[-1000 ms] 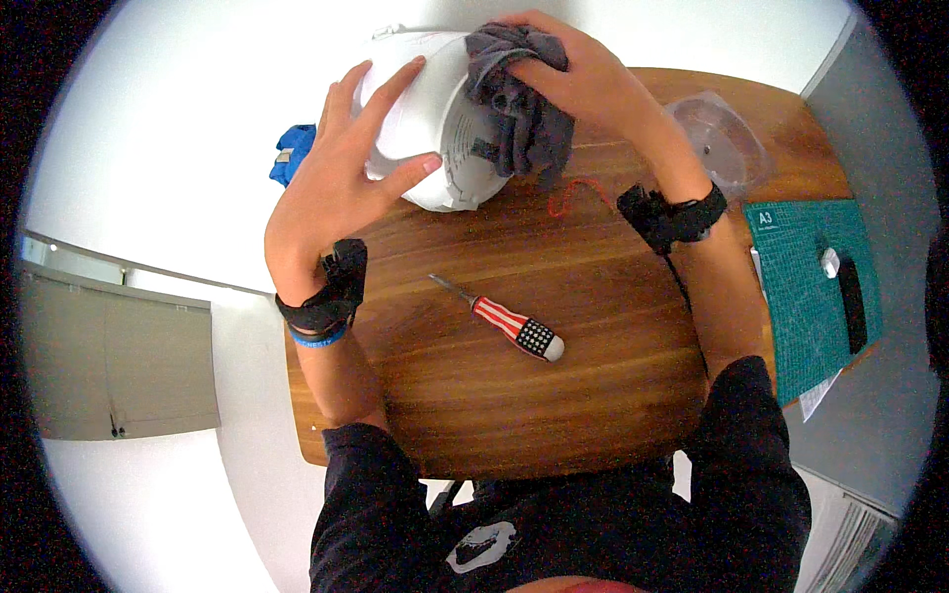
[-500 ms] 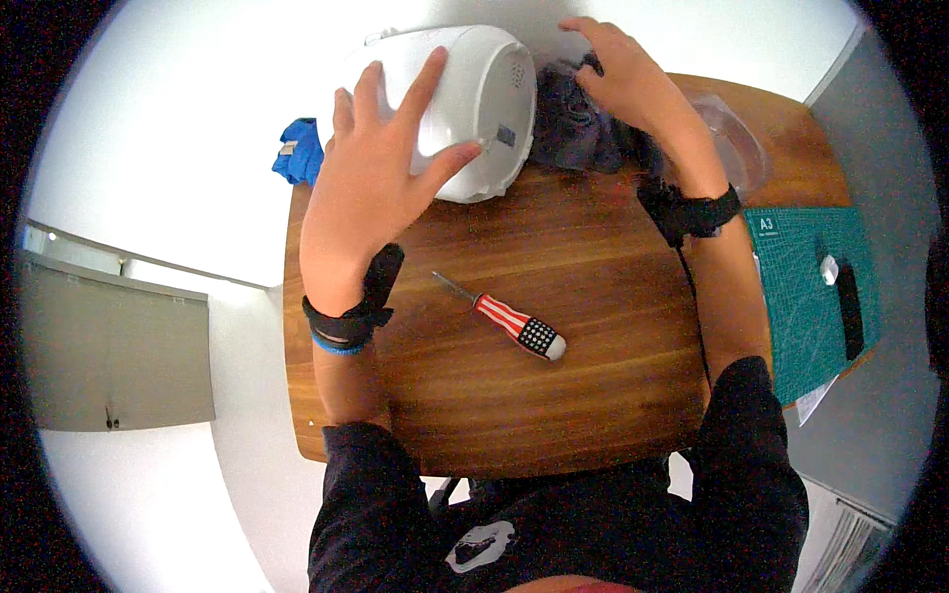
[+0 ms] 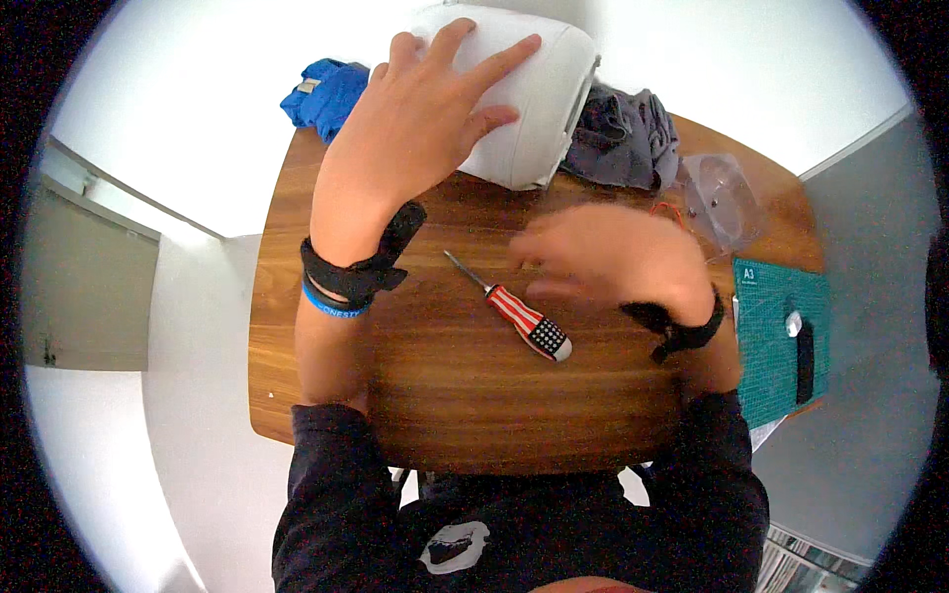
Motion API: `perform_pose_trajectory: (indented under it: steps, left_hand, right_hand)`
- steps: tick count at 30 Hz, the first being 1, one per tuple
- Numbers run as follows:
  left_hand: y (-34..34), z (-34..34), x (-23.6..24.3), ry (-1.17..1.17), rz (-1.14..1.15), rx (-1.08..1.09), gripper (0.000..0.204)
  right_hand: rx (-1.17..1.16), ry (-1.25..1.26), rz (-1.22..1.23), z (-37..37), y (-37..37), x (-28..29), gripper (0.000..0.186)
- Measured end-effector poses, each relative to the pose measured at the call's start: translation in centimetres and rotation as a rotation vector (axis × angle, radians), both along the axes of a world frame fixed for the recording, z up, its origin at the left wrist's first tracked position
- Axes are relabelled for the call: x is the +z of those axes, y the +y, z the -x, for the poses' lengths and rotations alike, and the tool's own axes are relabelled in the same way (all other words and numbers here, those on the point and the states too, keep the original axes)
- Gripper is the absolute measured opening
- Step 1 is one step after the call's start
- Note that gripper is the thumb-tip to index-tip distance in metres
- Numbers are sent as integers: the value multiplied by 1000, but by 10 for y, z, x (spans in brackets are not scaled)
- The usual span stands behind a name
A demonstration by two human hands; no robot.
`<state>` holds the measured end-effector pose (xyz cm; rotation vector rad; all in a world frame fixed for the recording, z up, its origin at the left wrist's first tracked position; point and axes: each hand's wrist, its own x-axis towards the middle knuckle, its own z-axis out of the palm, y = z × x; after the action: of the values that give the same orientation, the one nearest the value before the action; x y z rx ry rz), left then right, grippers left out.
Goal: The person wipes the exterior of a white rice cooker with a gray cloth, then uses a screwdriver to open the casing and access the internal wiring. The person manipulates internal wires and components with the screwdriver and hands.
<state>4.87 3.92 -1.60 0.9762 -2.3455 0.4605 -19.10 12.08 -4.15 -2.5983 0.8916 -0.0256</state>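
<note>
At the far side of the table a rounded white appliance casing [image 3: 544, 99] lies tipped, its flatter face turned to the right. My left hand [image 3: 420, 128] rests on it, fingers spread and stretched out over the shell. Over the middle right of the table is my right hand [image 3: 618, 252], smeared by motion, so its fingers cannot be read. Just left of that hand lies a screwdriver [image 3: 524, 321] with a red, white and dark starred handle, its shaft pointing to the far left.
Dark grey cloth [image 3: 623, 138] is bunched right of the casing, blue cloth [image 3: 331, 94] at its left. A clear plastic tray [image 3: 736, 212] holding small dark bits stands at the far right. On the right edge a green cutting mat [image 3: 766, 346] carries a black strip [image 3: 806, 366].
My right hand has come back from the far cloth toward the screwdriver. The casing has turned, showing less of its flat face, with my left hand still on it. The view has shifted.
</note>
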Motion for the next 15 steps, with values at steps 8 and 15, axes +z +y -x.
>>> perform_pose_trajectory:
  steps: [8,15]
  left_hand:
    - [-15,13,-19,112,44,3,104]
    - [-20,26,-27,135,110,50,96]
  right_hand:
    - [127,215,-74,-37,9,-21,27]
    - [17,162,162,-32,6,-28,32]
